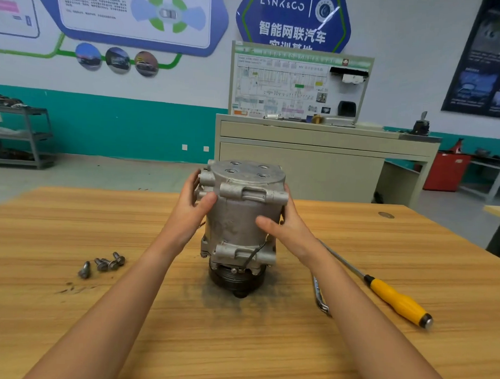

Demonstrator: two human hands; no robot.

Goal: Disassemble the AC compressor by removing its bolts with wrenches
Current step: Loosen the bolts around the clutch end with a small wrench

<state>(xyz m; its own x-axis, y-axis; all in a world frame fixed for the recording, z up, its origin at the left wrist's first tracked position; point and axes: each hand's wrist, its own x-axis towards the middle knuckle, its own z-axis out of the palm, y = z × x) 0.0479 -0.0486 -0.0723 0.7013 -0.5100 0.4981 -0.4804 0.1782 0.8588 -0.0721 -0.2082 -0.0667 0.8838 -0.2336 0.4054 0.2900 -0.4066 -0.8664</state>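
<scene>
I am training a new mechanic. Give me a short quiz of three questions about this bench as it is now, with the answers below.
1. True or false: the compressor lies on its side on the table.
2. Where are the loose bolts? A) on the table, to the left of the compressor; B) on top of the compressor; C) on the floor.
3. Fill in: the yellow-handled tool beside the wrench is a ____.
Key:
1. False: it stands upright, pulley end down, held by the left hand and the right hand.
2. A.
3. screwdriver.
</scene>
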